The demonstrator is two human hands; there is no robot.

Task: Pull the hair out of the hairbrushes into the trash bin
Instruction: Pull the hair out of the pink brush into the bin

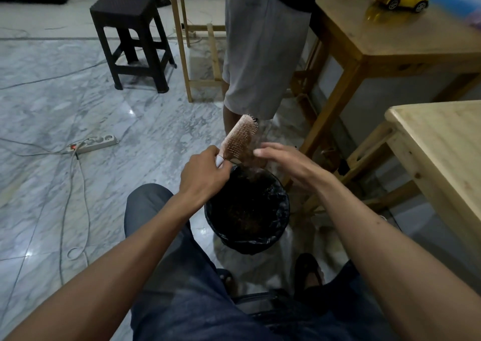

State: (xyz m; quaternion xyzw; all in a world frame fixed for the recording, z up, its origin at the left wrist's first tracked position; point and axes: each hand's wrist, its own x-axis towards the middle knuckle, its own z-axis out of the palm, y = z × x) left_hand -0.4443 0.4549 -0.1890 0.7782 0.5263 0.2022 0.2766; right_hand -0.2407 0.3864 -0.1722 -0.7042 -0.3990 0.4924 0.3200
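The single head-worn wide-angle camera is looking forward and steeply down from a seated person's eye level, taking in both forearms and the lap close at the bottom, the trash bin (247, 210) near the centre, and the marble floor (65, 106) stretching away toward the top.

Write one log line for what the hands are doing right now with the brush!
left hand: grips hairbrush handle | right hand: fingers at hair on bristles | trash bin: below, hair inside
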